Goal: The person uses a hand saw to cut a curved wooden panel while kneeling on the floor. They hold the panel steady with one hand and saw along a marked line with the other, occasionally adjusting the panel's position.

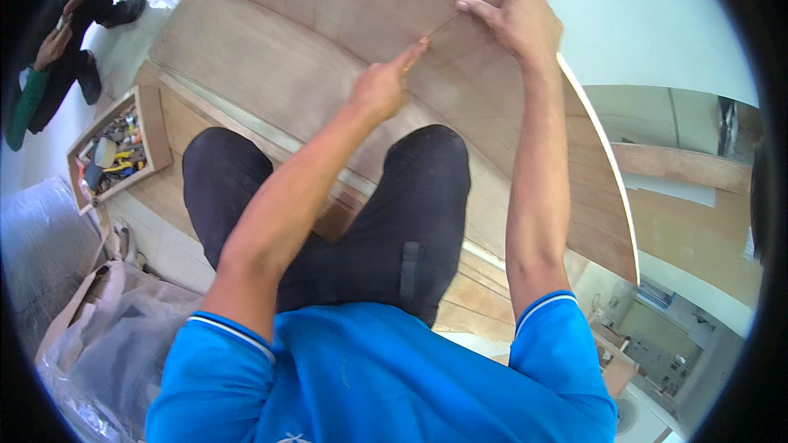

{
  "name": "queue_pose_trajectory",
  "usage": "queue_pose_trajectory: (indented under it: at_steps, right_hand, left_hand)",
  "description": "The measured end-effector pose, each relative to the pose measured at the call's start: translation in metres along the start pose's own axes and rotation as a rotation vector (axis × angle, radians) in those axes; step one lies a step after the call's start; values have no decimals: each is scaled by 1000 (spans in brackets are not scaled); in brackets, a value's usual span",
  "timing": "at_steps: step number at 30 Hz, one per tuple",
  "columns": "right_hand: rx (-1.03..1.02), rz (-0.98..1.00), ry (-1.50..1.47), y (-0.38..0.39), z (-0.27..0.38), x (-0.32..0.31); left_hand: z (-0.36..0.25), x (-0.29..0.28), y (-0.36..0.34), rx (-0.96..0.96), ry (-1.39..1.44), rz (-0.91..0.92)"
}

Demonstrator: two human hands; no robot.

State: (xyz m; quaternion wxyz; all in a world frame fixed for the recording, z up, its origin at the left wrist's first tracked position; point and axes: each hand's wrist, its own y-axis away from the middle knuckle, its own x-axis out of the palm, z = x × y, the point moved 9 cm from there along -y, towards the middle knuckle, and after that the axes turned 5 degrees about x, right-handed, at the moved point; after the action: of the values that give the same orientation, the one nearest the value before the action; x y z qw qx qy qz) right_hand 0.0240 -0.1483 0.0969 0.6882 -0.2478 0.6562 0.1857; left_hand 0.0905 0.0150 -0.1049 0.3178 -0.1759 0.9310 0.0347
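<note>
My right hand (529, 25) grips the pale top edge of a large curved plywood panel (591, 189), fingers over the rim and thumb on the face. My left hand (382, 86) has its index finger stretched to the panel's face, beside a thin dark line, with the other fingers curled; whether they hold anything is unclear. Behind my dark-trousered knees (423, 189) lies a flat wooden board (238, 49), with narrower strips along its near side.
A wooden box (148, 131) of mixed hand tools sits at the left. At the upper left another person's hands (53, 45) and dark legs show. Plastic-wrapped items (123, 344) lie at the lower left. Wooden planks (681, 168) and boards are at the right.
</note>
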Motion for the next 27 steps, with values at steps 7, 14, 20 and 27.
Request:
queue_pose_trajectory:
  at_steps: [7,14,20,27]
  right_hand:
    - [66,-25,90,12,-44,-3]
    - [41,16,14,-12,-12,-1]
    - [11,-91,-1,5,-41,4]
    - [88,11,48,6,-25,-9]
  left_hand:
    - [-68,-81,185,-195,116,287]
    - [14,-3,77,-12,87,104]
    - [-56,-59,128,-168,33,308]
    - [-24,-44,119,-143,57,234]
